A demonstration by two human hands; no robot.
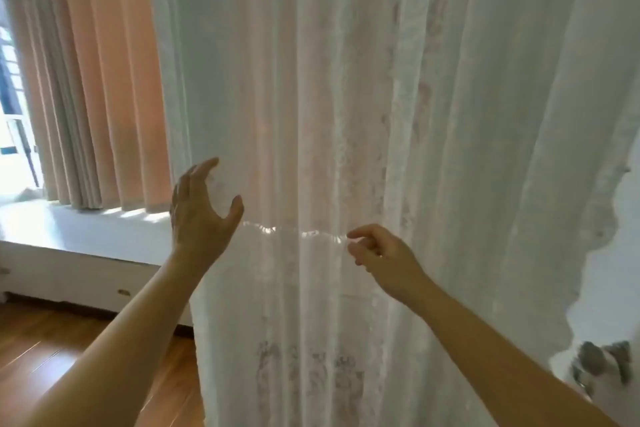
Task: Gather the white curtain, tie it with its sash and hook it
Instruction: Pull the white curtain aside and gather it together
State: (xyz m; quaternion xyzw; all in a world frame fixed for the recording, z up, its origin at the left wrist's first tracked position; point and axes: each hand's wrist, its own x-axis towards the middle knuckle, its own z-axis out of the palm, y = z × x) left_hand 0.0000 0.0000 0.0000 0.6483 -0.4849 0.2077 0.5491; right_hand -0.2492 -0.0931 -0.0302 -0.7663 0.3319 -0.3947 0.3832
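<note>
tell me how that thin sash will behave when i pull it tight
Probably floppy: the sash ripples along its run to the right hand that pinches it. Likely very light, being thin and see-through. It may slip on the sheer white curtain, whose loose folds should give easily.

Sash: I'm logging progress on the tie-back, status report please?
Left hand open at left edge of white curtain. Right hand pinches sash, stretched across curtain front, untied. Nothing blocking.

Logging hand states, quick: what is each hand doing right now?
Left hand: open, fingers spread at the left edge of the white curtain.
Right hand: pinches the end of the sash.
</note>
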